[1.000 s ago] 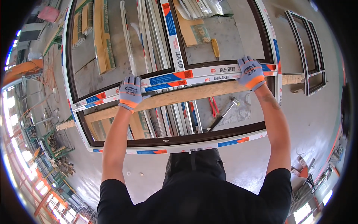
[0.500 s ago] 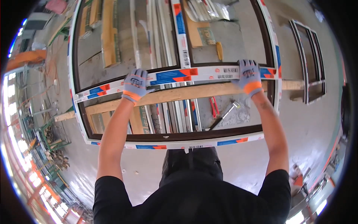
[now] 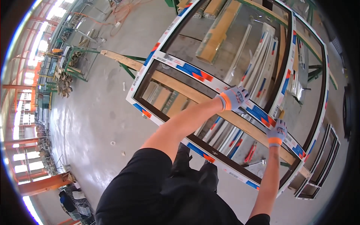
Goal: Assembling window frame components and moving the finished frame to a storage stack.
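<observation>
A large dark brown window frame (image 3: 187, 69), partly wrapped in white film with blue and orange print, lies slanted across the view. Both hands wear grey gloves with orange cuffs. My left hand (image 3: 234, 98) is closed over the frame's long crossbar, around its middle. Further right on the same bar, close to where the upright bar (image 3: 284, 90) joins it, my right hand (image 3: 277, 132) is also closed over it. The fingers' undersides are hidden. Beneath the frame runs a wooden beam (image 3: 180, 85).
On the level below are cardboard-wrapped bundles (image 3: 215, 35), white profile lengths (image 3: 261, 62), a red-handled tool (image 3: 250, 152) and a hammer (image 3: 255, 162). Another frame (image 3: 318, 165) stands at the right. Green racks (image 3: 77, 69) line the far left; an orange hose (image 3: 122, 15) trails across the floor.
My view has turned, so the frame now appears slanted and further right, with more floor at left. Both hands remain on the crossbar, the right one appearing nearer the upright bar.
</observation>
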### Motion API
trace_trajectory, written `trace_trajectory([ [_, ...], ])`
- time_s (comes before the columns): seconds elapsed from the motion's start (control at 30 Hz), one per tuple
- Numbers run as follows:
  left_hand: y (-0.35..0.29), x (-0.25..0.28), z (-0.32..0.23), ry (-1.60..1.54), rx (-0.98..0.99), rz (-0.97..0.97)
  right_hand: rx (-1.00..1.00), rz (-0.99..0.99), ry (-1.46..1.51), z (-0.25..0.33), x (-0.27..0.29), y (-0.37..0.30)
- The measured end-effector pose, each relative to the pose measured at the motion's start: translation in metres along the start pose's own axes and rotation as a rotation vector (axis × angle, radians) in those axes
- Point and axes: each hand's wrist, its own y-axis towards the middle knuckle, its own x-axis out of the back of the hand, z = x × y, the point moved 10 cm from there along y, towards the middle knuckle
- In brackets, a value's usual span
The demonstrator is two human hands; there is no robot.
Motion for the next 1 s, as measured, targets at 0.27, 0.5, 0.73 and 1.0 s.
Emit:
trace_trajectory([
  [0.27, -0.194, 0.069, 0.265, 0.294, 0.260, -0.007, -0.043, -0.002, -0.108, 0.054, -0.002, 0.027],
  [0.5, -0.200, 0.037, 0.305, 0.232, 0.080, 0.353, -0.129, -0.003, -0.049, 0.084, -0.035, 0.024],
  [0.73, -0.194, 0.032, 0.297, 0.293, 0.243, 0.397, -0.202, -0.130, -0.063, 0.119, -0.001, -0.004],
  [1.0, -0.183, 0.020, 0.262, 0.327, 0.256, 0.198, -0.992, -0.743, 0.785, 0.136, -0.032, -0.361],
])
